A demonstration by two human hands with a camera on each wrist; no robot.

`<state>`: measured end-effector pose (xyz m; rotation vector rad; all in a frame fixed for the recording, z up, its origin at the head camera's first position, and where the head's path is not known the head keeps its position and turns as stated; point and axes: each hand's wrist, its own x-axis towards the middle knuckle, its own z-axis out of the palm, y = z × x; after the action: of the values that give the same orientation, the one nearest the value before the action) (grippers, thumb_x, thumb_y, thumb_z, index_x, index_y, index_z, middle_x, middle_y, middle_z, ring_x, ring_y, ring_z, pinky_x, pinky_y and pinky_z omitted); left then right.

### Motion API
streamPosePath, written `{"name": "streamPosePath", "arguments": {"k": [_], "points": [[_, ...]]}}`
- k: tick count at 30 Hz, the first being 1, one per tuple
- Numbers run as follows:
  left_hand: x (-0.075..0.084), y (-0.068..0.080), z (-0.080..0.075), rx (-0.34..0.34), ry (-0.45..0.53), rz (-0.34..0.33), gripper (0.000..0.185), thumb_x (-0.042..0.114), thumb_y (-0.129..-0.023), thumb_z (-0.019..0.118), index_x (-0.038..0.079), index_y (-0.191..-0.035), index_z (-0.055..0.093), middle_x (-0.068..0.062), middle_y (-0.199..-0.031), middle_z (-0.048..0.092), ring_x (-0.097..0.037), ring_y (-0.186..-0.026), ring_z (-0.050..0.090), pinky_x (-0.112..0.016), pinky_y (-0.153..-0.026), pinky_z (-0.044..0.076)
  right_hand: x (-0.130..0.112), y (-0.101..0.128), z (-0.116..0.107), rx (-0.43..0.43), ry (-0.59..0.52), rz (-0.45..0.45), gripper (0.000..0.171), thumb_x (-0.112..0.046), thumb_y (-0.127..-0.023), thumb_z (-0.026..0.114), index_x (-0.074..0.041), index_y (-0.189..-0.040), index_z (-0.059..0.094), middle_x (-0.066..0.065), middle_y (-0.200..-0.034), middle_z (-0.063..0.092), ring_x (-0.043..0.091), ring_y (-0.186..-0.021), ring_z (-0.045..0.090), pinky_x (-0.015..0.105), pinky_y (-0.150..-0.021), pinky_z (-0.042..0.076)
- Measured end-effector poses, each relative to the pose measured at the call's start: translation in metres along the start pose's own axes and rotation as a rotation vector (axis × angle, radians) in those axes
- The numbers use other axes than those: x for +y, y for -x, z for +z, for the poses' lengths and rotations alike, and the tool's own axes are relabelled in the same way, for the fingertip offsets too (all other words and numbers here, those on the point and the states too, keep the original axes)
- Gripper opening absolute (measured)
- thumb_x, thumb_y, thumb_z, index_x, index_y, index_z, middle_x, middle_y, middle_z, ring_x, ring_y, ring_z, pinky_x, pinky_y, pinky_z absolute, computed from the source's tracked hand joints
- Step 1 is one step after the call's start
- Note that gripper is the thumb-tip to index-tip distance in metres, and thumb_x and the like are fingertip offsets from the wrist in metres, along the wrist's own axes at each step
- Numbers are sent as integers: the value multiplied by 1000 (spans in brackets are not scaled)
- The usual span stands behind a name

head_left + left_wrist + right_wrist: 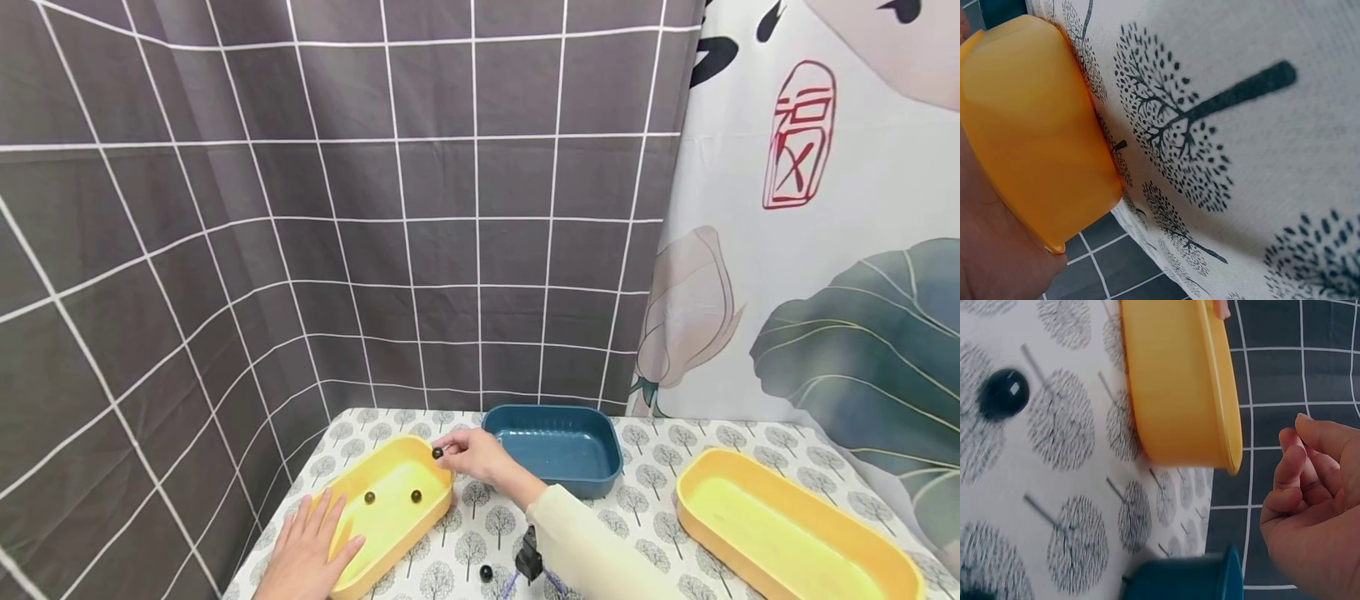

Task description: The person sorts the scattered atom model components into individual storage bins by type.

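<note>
My right hand pinches a small dark ball between thumb and fingertips, above the far right rim of the left yellow tray. In the right wrist view the right hand hides that ball. Two more dark balls, one on the left and one on the right, lie inside this tray. My left hand rests over the tray's near left side, fingers extended and thumb spread inward. Another black ball sits on the tablecloth right of the tray.
A blue tray stands at the back, just beyond the right forearm. Farther right is a second yellow tray. A small black object with purple cords lies beside the right sleeve. Dark grid curtain hangs behind the tree-patterned tablecloth.
</note>
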<state>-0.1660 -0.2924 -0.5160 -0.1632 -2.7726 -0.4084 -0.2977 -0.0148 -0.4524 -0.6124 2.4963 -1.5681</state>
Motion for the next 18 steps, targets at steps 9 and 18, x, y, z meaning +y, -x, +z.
{"name": "streamPosePath", "arguments": {"k": [9, 18], "points": [[0, 1, -1, -6, -17, 5, 72, 52, -97, 59, 2, -147, 49, -26, -153, 42, -54, -141, 31, -68, -112, 25, -3, -14, 21, 16, -75, 43, 19, -5, -83, 80, -9, -102, 79, -4, -77, 67, 9, -66, 58, 21, -59, 47], [1, -1, -2, -7, -27, -2, 72, 53, -97, 59, 3, -147, 50, -25, -154, 43, -53, -142, 30, -67, -112, 25, -10, -23, 26, 45, -81, 82, 24, -6, -84, 79, -11, -108, 78, -2, -78, 67, 11, -68, 60, 23, -60, 50]]}}
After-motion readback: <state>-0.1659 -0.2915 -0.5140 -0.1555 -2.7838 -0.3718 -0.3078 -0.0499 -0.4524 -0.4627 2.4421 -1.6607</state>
